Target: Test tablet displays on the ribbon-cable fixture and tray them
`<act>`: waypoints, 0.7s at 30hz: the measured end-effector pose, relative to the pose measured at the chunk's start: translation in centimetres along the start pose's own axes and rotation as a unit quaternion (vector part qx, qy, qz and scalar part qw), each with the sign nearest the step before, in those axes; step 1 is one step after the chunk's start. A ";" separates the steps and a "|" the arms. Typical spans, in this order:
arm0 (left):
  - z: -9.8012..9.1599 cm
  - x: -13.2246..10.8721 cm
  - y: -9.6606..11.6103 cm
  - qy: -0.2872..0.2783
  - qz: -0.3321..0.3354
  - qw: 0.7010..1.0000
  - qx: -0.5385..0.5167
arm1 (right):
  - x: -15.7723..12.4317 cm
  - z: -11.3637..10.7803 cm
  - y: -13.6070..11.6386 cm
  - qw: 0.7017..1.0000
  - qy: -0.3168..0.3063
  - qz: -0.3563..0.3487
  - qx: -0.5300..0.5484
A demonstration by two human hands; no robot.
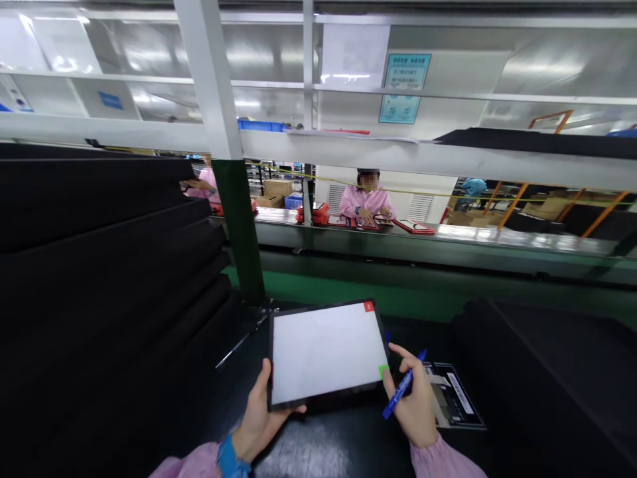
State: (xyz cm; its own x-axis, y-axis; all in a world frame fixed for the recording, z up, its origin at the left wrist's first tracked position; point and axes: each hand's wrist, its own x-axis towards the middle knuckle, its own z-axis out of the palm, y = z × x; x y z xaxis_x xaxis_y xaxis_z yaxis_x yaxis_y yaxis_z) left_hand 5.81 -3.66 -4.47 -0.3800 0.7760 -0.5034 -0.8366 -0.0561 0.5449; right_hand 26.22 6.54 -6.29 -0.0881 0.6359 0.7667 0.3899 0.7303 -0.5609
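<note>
A flat tablet-like panel (328,352) with a white face and black border is held up, tilted, above the dark bench. A red tag marks its top right corner, a green one its lower right. My left hand (261,415) grips the lower left corner, thumb on the front edge and fingers underneath. At the right edge, my right hand (415,398) holds the panel between thumb and fingers. A blue marker pen (398,394) is also held in that hand, lying across the palm.
Behind my right hand lies another panel (460,398) with a white label. Black foam trays (99,265) are stacked high at left; more black trays (552,385) stand at right. A thin pen-like rod (241,342) lies on the bench. Across the line, a person in pink (368,199) works.
</note>
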 end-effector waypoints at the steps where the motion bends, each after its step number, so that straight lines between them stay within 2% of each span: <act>1: 0.0 0.0 0.1 0.000 0.002 1.000 -0.001 | 0.2 -0.3 0.0 1.000 -0.005 -0.017 0.002; 3: 0.1 -0.2 0.2 0.004 0.009 1.000 -0.005 | 0.9 -1.3 0.5 0.999 0.005 -0.034 0.012; 6: 0.2 -0.3 0.5 0.019 0.016 1.000 -0.015 | 1.8 -3.8 2.5 0.999 0.036 0.018 0.002; 7: 0.3 -0.4 0.5 0.023 0.019 0.999 -0.017 | 1.9 -4.7 3.4 0.999 0.028 0.044 -0.012; 10: 0.3 -0.2 0.6 0.031 0.023 0.999 -0.017 | 1.5 -6.5 6.0 0.992 -0.053 0.095 -0.068; 12: 0.2 -0.1 0.6 0.037 0.022 0.999 -0.018 | 0.8 -6.8 7.1 0.985 -0.084 0.107 -0.106; 14: 0.1 0.0 0.6 0.042 0.020 0.999 -0.020 | 0.1 -6.6 7.6 0.981 -0.083 0.111 -0.137; 21: 0.3 -0.1 0.7 0.044 0.008 0.999 -0.029 | -0.5 -6.1 7.5 0.965 -0.093 0.114 -0.217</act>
State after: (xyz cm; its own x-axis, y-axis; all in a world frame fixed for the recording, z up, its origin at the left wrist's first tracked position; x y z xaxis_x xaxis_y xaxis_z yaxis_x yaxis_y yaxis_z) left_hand 5.36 -3.65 -3.82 -0.4252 0.7166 -0.5529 -0.8500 -0.1063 0.5159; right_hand 34.76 10.17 -8.97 -0.1014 0.8308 0.5472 0.7626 0.4181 -0.4935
